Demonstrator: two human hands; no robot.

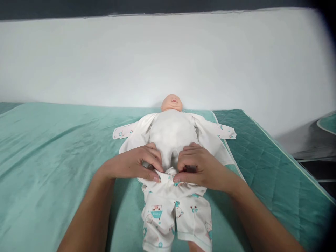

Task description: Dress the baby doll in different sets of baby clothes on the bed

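A baby doll (172, 129) lies on its back, its head toward the wall and its soft white body bare at the front. Its white jacket (214, 143) is spread open beneath it, the printed sleeves stretched to both sides. White printed pants (178, 206) cover the doll's lower legs, and part of one foot shows below a cuff. My left hand (144, 161) pinches the left side of the gathered waistband, thumb on the outside. On the right side of that waistband, my right hand (195, 164) is closed with its thumb over the cloth. The waistband sits below the doll's crotch.
A light green sheet (52, 168) lies under the doll. To the right is a darker green quilted pad (265, 157) with a pale edge. Behind the doll's head rises a white wall (168, 56). A dark gap shows at the far right.
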